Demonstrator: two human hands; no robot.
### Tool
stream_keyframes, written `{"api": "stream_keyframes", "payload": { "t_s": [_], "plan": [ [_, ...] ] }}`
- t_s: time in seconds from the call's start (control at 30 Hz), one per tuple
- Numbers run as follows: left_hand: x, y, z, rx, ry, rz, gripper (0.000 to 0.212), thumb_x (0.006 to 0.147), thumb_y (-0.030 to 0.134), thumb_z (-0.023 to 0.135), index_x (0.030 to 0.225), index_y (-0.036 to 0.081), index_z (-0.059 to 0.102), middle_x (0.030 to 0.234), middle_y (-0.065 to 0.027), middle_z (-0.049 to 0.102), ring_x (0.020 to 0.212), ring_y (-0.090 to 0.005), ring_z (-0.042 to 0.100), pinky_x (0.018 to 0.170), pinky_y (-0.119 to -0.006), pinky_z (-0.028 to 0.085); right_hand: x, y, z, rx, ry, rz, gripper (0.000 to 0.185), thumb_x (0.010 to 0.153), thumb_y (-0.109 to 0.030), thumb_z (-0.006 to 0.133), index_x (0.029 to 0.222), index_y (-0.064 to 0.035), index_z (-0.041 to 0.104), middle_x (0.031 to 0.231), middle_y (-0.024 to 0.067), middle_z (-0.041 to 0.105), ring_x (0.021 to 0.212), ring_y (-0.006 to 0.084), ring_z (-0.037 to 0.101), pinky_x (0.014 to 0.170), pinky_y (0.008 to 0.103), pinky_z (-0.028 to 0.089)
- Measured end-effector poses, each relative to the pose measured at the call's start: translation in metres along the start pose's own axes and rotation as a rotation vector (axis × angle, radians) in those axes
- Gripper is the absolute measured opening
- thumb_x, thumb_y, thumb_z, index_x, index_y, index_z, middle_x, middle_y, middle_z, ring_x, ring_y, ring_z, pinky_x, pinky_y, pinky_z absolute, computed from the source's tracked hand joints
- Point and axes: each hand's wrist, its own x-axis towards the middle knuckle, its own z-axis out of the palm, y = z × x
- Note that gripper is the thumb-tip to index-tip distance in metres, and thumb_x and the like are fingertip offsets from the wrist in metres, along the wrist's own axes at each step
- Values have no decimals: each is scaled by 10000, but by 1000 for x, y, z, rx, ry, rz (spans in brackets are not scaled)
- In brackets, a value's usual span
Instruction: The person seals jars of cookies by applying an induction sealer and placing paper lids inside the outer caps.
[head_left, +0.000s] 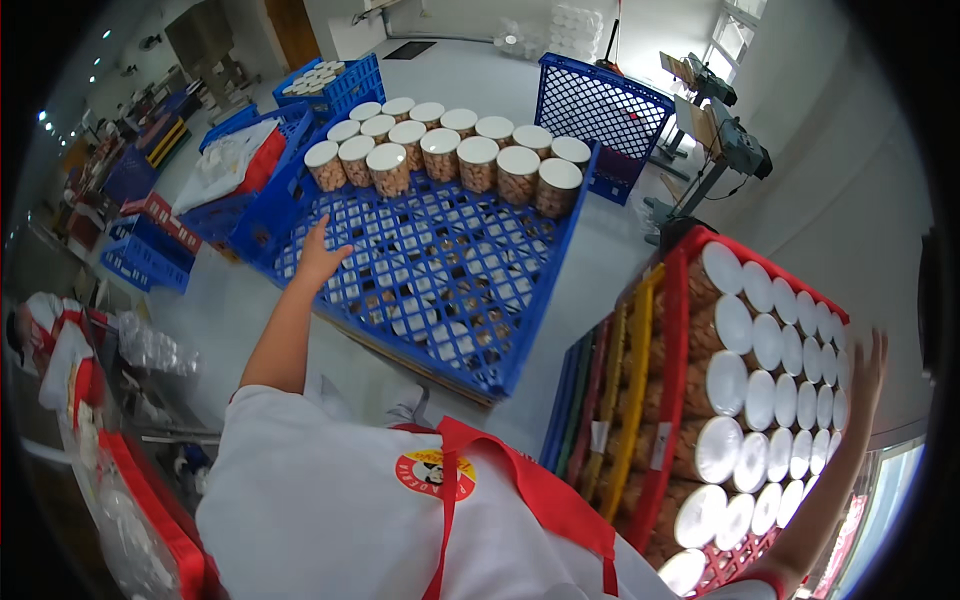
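Observation:
A blue plastic crate (517, 330) lies before me, with rows of clear jars (439, 154) under white lids along its far side; more lids show through its lattice. My left hand (322, 255) is over the crate's left part, fingers spread, holding nothing. To the right stands a stack of crates, topped by a red plastic crate (679, 360) full of white-lidded jars (767, 341). Beyond that crate's far right side, my right hand (870, 364) is raised with its fingers up and somewhat blurred; no object shows in it.
An upright blue crate (600, 112) stands at the back, near machines on stands (720, 135). Further blue crates (330, 86) are at the back left, one bearing jars. A co-worker (56, 337) is at the far left, near clear plastic bags (154, 345).

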Motion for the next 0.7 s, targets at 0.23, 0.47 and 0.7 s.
{"api": "stream_keyframes", "payload": {
  "t_s": [0.23, 0.47, 0.7],
  "plan": [
    [186, -36, 88, -253, -26, 150, 976, 592, 253, 812, 1369, 51, 257, 1320, -226, 376, 1241, -363, 345, 1023, -395, 308, 89, -483, 37, 700, -411, -334, 525, 768, -216, 667, 1231, -63, 474, 1315, 170, 418, 1219, 305, 399, 1014, 365, 325],
    [238, -61, 160, -292, -13, 229, 933, 554, 294, 825, 1322, 87, 337, 1185, -241, 423, 1116, -384, 428, 926, -426, 387, 110, -712, 181, 293, -664, -252, 863, 639, -630, 633, 1341, -205, 363, 1396, 177, 286, 1302, 388, 224, 989, 601, 230],
    [232, -76, 166, -478, 5, 533, 807, 523, 240, 850, 1164, 125, 372, 1323, -232, 311, 1189, -397, 381, 965, -434, 380, 67, -743, 193, 283, -541, -169, 907, 557, -545, 721, 1303, -145, 396, 1271, 196, 388, 1260, 361, 277, 997, 627, 163]
  ]
}}
